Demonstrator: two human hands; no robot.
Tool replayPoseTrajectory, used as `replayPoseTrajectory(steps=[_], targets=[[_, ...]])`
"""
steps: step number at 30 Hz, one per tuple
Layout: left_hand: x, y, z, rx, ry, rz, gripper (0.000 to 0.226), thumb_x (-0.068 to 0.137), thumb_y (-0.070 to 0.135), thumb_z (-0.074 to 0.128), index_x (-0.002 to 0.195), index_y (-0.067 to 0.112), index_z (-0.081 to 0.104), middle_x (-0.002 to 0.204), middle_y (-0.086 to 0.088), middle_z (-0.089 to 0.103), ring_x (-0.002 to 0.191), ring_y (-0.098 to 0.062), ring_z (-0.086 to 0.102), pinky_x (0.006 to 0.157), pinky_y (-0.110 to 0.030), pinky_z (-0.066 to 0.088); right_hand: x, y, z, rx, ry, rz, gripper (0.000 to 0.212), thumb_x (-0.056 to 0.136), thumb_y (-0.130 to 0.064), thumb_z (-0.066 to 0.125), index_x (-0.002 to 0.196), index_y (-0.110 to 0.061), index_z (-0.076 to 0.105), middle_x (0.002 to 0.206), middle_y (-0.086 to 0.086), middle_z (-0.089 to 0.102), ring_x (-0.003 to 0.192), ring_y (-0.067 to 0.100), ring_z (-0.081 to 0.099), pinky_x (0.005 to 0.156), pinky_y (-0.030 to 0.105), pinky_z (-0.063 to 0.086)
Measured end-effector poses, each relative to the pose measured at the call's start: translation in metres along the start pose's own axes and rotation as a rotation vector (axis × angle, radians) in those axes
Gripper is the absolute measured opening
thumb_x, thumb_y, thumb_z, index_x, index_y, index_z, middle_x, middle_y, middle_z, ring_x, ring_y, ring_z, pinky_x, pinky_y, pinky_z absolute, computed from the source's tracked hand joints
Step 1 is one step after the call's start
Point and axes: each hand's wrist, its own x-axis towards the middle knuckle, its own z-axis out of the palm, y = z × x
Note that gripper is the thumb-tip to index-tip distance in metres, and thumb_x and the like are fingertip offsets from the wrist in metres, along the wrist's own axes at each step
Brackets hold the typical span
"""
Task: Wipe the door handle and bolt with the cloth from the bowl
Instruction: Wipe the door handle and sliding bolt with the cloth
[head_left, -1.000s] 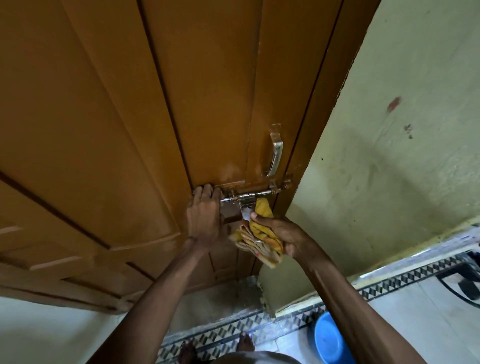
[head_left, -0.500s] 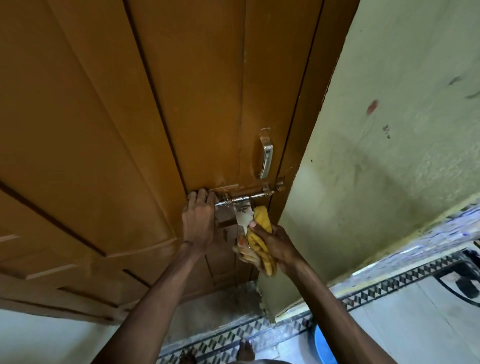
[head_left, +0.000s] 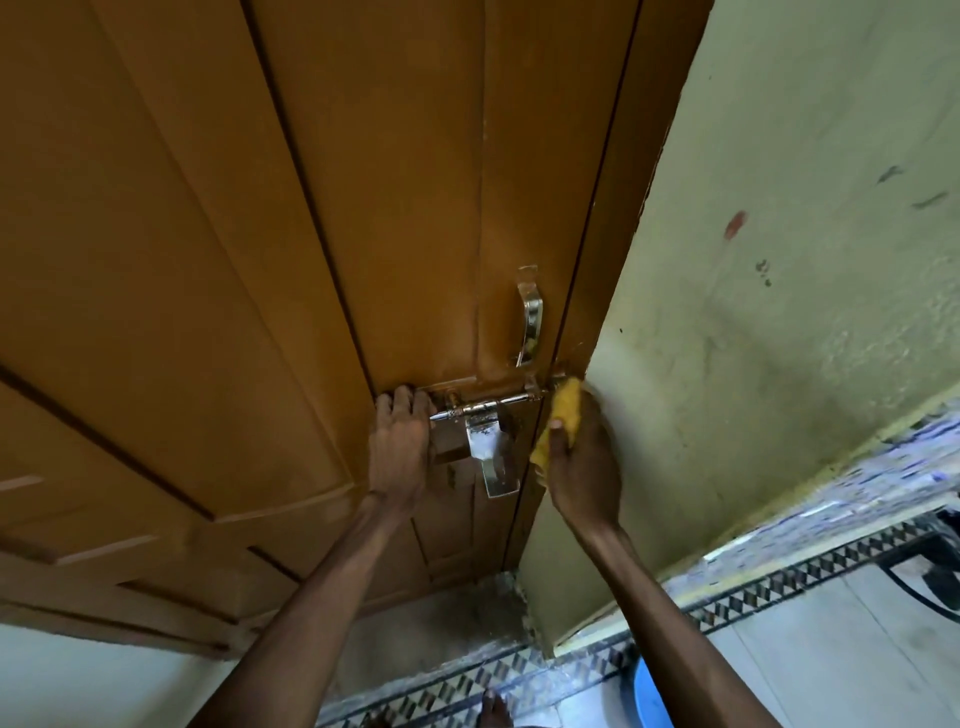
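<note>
A shiny metal handle (head_left: 531, 323) stands upright on the brown wooden door (head_left: 260, 260) near its right edge. Just below it runs a horizontal sliding bolt (head_left: 488, 405) with a hanging metal hasp (head_left: 491, 457). My left hand (head_left: 400, 441) rests flat against the door at the bolt's left end, fingers touching the bolt. My right hand (head_left: 582, 462) grips a bunched yellow cloth (head_left: 563, 415) and presses it against the bolt's right end at the door frame. The hand hides much of the cloth.
A pale green wall (head_left: 779, 260) stands close on the right of the door frame. A blue bowl (head_left: 649, 696) sits on the tiled floor at the bottom right. A patterned tile border (head_left: 779, 582) runs along the wall's foot. My bare feet show at the bottom edge.
My right hand has carried the cloth from below the hasp up and right to the bolt's right end. The hasp now hangs uncovered. My left hand stays at the bolt's left end.
</note>
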Motion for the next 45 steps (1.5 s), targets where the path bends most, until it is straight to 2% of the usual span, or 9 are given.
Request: replayPoseTrajectory(steps=[9, 12, 16, 21, 24, 27, 30, 36, 45], targets=[[-0.002, 0.004, -0.01, -0.031, -0.048, 0.017, 0.04, 0.069, -0.006, 0.072, 0.106, 0.007, 0.062, 0.106, -0.012, 0.055, 0.095, -0.033, 0.052, 0.072, -0.045, 0.056, -0.013, -0.015, 0.063, -0.365, -0.2, -0.351, 0.067, 0.081, -0.036, 0.069, 0.143, -0.031, 0.043, 0.07, 0.001, 0.07, 0.058, 0.02, 0.069, 0.055, 0.03, 0.056], [-0.003, 0.001, -0.008, -0.052, -0.037, 0.021, 0.039, 0.071, -0.007, 0.074, 0.107, 0.006, 0.063, 0.106, -0.012, 0.056, 0.094, -0.031, 0.052, 0.07, -0.043, 0.057, 0.01, -0.016, 0.037, -0.448, -0.086, -0.189, 0.021, 0.096, -0.032, 0.054, 0.106, -0.02, 0.068, 0.068, 0.003, 0.064, 0.063, 0.021, 0.068, 0.057, 0.027, 0.043], [-0.003, 0.003, -0.006, -0.066, -0.024, 0.001, 0.043, 0.069, -0.007, 0.076, 0.109, 0.004, 0.063, 0.107, -0.014, 0.057, 0.094, -0.033, 0.053, 0.07, -0.044, 0.057, 0.0, -0.032, 0.048, -0.444, 0.025, -0.193, 0.029, 0.099, -0.028, 0.051, 0.123, -0.019, 0.064, 0.079, 0.004, 0.07, 0.062, 0.02, 0.066, 0.054, 0.027, 0.041], [-0.003, 0.002, -0.008, -0.067, -0.046, 0.006, 0.049, 0.062, -0.007, 0.078, 0.107, 0.003, 0.062, 0.107, -0.014, 0.055, 0.095, -0.035, 0.051, 0.071, -0.047, 0.056, -0.014, -0.025, 0.057, -0.397, -0.054, -0.53, 0.038, 0.094, -0.028, 0.059, 0.131, -0.017, 0.061, 0.081, 0.006, 0.072, 0.049, 0.019, 0.064, 0.046, 0.019, 0.04], [-0.005, 0.006, -0.011, -0.085, -0.037, -0.004, 0.045, 0.065, -0.008, 0.078, 0.105, 0.002, 0.063, 0.106, -0.015, 0.055, 0.093, -0.034, 0.051, 0.067, -0.046, 0.057, -0.009, 0.003, 0.046, -0.124, -0.095, -0.287, 0.054, 0.101, -0.049, 0.031, 0.115, -0.013, 0.069, 0.076, 0.005, 0.071, 0.059, 0.022, 0.067, 0.053, 0.032, 0.057], [-0.005, 0.007, -0.011, -0.1, -0.041, -0.012, 0.047, 0.063, -0.008, 0.079, 0.105, 0.004, 0.062, 0.106, -0.013, 0.055, 0.095, -0.032, 0.05, 0.071, -0.045, 0.056, 0.005, 0.01, 0.037, 0.217, -0.09, 0.204, 0.033, 0.097, -0.04, 0.049, 0.109, -0.015, 0.067, 0.09, 0.007, 0.072, 0.084, 0.029, 0.071, 0.073, 0.038, 0.059], [-0.004, 0.006, -0.01, -0.082, -0.017, -0.013, 0.041, 0.067, -0.008, 0.076, 0.102, 0.006, 0.062, 0.104, -0.012, 0.055, 0.092, -0.031, 0.05, 0.07, -0.046, 0.056, 0.024, -0.006, 0.034, 0.944, -0.415, 0.69, 0.035, 0.101, -0.038, 0.044, 0.104, -0.013, 0.068, 0.098, 0.01, 0.074, 0.088, 0.027, 0.071, 0.083, 0.039, 0.058], [-0.003, 0.006, -0.008, -0.027, -0.014, 0.002, 0.05, 0.058, -0.01, 0.081, 0.102, 0.005, 0.063, 0.103, -0.013, 0.057, 0.091, -0.033, 0.052, 0.067, -0.044, 0.056, 0.018, -0.027, 0.058, 0.812, -0.451, 0.718, 0.042, 0.097, -0.047, 0.043, 0.094, -0.015, 0.071, 0.088, 0.007, 0.074, 0.074, 0.021, 0.07, 0.062, 0.031, 0.057], [-0.003, 0.005, -0.005, -0.067, 0.032, 0.005, 0.043, 0.063, -0.013, 0.077, 0.1, 0.004, 0.062, 0.1, -0.014, 0.056, 0.09, -0.034, 0.05, 0.062, -0.045, 0.055, 0.034, -0.012, 0.049, 0.741, -0.591, 0.678, 0.037, 0.098, -0.045, 0.045, 0.089, -0.02, 0.071, 0.095, 0.012, 0.073, 0.088, 0.028, 0.069, 0.08, 0.036, 0.056]])
